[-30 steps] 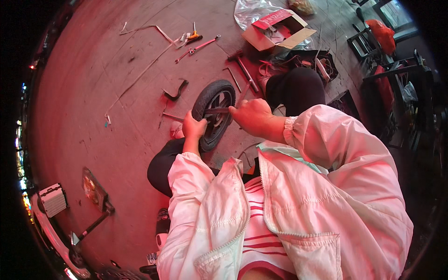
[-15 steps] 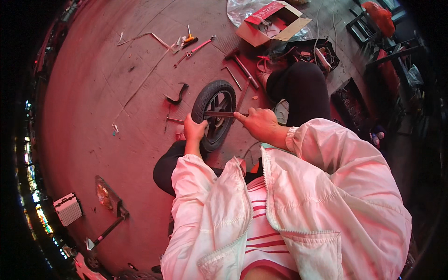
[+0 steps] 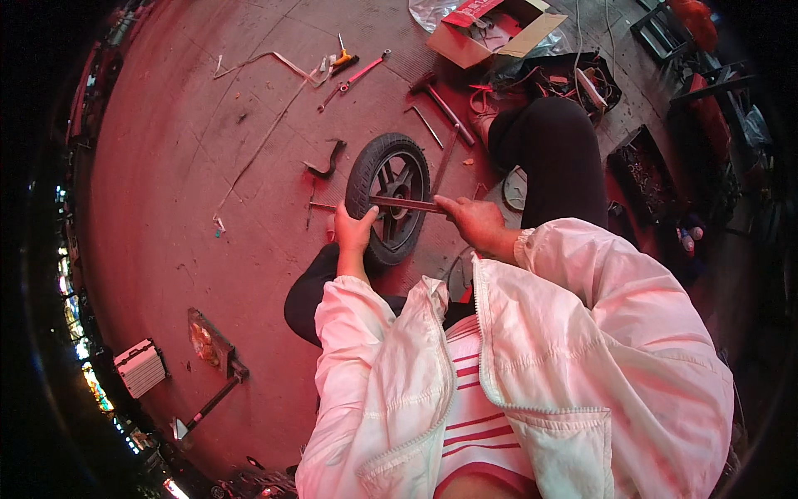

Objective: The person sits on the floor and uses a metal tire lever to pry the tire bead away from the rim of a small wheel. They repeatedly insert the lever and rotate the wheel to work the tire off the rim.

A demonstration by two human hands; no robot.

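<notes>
A small spoked wheel with a black tyre [image 3: 360,176] stands on edge between my legs. My left hand [image 3: 355,237] grips the tyre's near left side, its thumb toward the rim. My right hand [image 3: 480,224] is closed around the right end of a flat metal tyre lever [image 3: 409,204]. This lever crosses the wheel's face nearly level, and its far tip meets the tyre's edge close above my left thumb. Whether the tip sits under the tyre bead is too small to tell. Another thin bar [image 3: 447,162] slants behind the wheel.
Beyond the wheel lie a hammer [image 3: 449,112], a red-handled wrench [image 3: 366,76], an orange-handled tool [image 3: 342,60] and a black curved piece [image 3: 329,161]. An open cardboard box [image 3: 461,48] and a dark parts tray [image 3: 642,173] stand right. A silver case [image 3: 141,371] is at lower left.
My right hand has shifted outward, so more of the tyre lever shows between it and the wheel. The left hand keeps its place on the tyre. The whole view has shifted slightly.
</notes>
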